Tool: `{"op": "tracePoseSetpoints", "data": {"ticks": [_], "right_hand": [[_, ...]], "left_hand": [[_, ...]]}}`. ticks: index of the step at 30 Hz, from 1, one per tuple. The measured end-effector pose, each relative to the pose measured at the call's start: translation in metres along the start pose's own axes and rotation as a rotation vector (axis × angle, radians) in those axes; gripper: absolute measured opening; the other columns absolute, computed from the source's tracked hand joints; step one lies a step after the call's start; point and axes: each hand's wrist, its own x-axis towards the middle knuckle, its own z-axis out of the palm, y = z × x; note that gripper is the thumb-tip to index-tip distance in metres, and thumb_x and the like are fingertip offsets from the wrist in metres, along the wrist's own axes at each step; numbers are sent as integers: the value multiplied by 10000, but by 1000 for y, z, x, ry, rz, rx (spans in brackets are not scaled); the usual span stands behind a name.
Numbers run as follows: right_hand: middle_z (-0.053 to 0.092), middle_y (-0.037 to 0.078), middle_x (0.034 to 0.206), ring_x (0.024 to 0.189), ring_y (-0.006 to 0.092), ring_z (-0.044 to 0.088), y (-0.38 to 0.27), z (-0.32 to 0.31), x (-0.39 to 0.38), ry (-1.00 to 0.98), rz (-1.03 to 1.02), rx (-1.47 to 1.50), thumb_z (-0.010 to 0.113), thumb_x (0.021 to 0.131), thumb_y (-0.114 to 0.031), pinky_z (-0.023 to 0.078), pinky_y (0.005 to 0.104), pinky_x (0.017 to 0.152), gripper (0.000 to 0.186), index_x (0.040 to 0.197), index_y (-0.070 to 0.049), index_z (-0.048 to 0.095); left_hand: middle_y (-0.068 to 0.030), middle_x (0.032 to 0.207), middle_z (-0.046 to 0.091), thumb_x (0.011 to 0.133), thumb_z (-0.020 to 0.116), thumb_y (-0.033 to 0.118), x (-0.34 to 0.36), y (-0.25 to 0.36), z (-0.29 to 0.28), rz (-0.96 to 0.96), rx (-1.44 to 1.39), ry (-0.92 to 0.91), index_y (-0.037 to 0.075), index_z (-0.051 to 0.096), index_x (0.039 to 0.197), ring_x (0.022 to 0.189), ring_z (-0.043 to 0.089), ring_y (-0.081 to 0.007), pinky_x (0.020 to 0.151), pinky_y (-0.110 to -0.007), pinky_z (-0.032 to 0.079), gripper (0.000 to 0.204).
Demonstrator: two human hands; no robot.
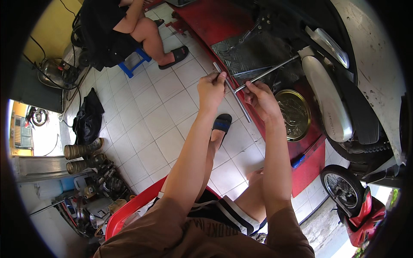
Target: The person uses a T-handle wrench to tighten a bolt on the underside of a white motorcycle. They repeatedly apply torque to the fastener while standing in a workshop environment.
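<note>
A silver T-handle wrench (275,68) is held in both my hands. My left hand (211,92) grips the upper part of its crossbar, thumb along the bar. Close to where bar and shaft meet, my right hand (261,99) pinches the shaft between thumb and fingers. The shaft's far end reaches the motorbike (325,99) beside its silver engine cover; whether it sits on a bolt there is hidden. Below the shaft, near my right hand, a round gold-coloured tin (309,115) rests on the red platform (307,176), its bottom looking shiny.
A blue-handled screwdriver (298,162) lies at the platform's near end. At upper left a person sits on a blue stool (133,64). A black bag (89,114) and piled metal parts (103,180) line the left side. A red motorbike (357,210) stands lower right.
</note>
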Motion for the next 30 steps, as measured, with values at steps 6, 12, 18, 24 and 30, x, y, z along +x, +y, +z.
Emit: {"op": "tracePoseSetpoints", "data": {"ticks": [6,12,18,24,30], "right_hand": [[559,0,793,637,87,507,-17,25,-3,-85,-108,51,550,940,-202,388,233,559,178,1003,-40,590],[550,6,689,592,76,491,-1,28,1,-35,83,-131,526,958,-232,360,229,524,208,900,-38,573],[547,-3,738,543,45,448,3,44,-4,-26,-283,10,510,950,-140,316,198,451,163,1042,-9,540],[547,-6,721,553,49,469,-8,35,-8,19,-241,122,571,950,-210,354,187,475,218,1027,-7,577],[548,6,709,584,78,483,-22,30,-13,-44,-284,117,563,957,-240,377,201,517,228,952,-13,587]], "left_hand": [[-41,619,579,931,607,133,-6,16,13,262,-133,-3,-36,673,970,446,512,-82,405,-217,379,186],[-40,619,584,925,612,106,-24,17,19,296,-128,-19,-49,676,966,466,521,-74,415,-217,410,172],[-63,609,605,875,618,-1,-35,28,24,445,-73,-104,-65,671,978,461,554,-76,408,-229,411,132],[-81,567,590,874,642,114,-40,24,10,728,113,-466,-23,706,837,423,477,-110,414,-285,367,155],[-48,463,475,982,482,386,-28,11,-19,317,363,-291,-1,708,881,395,368,-105,403,-314,296,460]]}}
